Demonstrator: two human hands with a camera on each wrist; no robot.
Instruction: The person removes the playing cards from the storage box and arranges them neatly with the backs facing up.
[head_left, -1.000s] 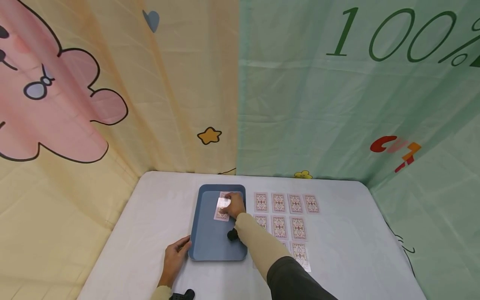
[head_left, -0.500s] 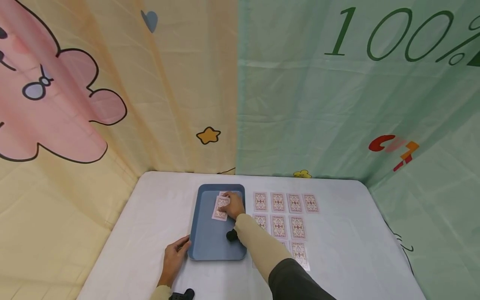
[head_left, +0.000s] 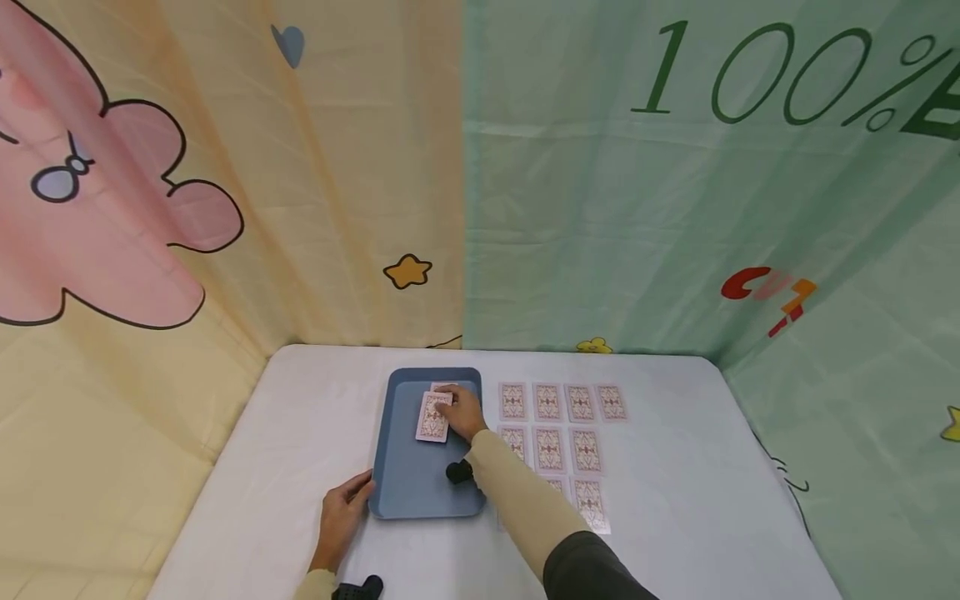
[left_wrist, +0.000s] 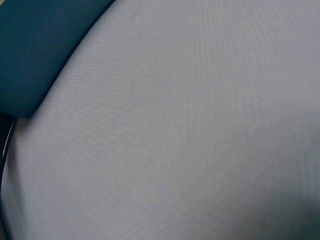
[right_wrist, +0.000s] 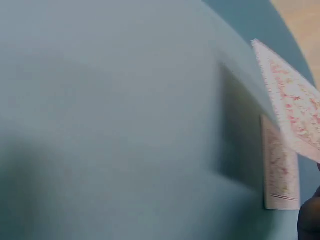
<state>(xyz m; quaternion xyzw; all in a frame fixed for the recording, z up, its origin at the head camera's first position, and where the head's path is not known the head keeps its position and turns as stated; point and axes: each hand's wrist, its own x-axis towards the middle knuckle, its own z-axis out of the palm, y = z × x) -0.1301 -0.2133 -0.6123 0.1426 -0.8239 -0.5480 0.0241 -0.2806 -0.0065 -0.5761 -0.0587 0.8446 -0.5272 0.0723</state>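
Observation:
My right hand pinches a playing card by its right side, patterned back showing. In the right wrist view this held card is tilted above the blue-grey tray, with a dark fingertip near it. A second card lies flat in the tray; from the head view the held card and the hand cover most of it. Against the tray's left rim rest the fingers of my left hand, fairly straight. The left wrist view has only the tray's corner and cloth.
Right of the tray, several face-down cards lie in rows on the white-covered table. My right forearm crosses over some of them. Printed curtains stand behind and beside the table.
The view has swung slightly, shifting everything leftward. The held card has turned a little, losing its bright glare, and stays in the right hand. My left hand keeps its place at the rim.

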